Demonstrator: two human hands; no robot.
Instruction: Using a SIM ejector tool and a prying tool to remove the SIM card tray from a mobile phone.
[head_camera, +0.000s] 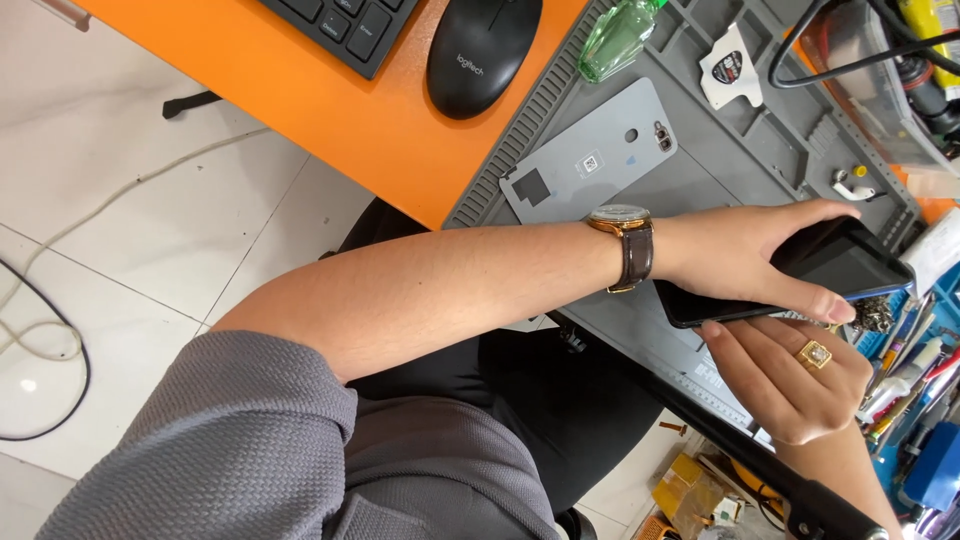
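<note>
My left hand (745, 250), with a gold-rimmed watch on a brown strap at the wrist, is closed around a dark smartphone (840, 262), its fingers wrapped over both long edges. The phone is lifted slightly above a grey work mat (745, 150). My right hand (790, 385), wearing a gold ring, touches the phone's near edge from below with thumb and fingertips. A grey phone back cover (590, 150) lies flat on the mat, just beyond my left forearm.
On the orange desk (350, 110) lie a black mouse (483, 50) and a black keyboard (340, 25). A green bottle (615, 35) and a white pick (730, 65) rest on the mat. Several hand tools (910, 370) crowd the right edge. Cables trail over the tiled floor.
</note>
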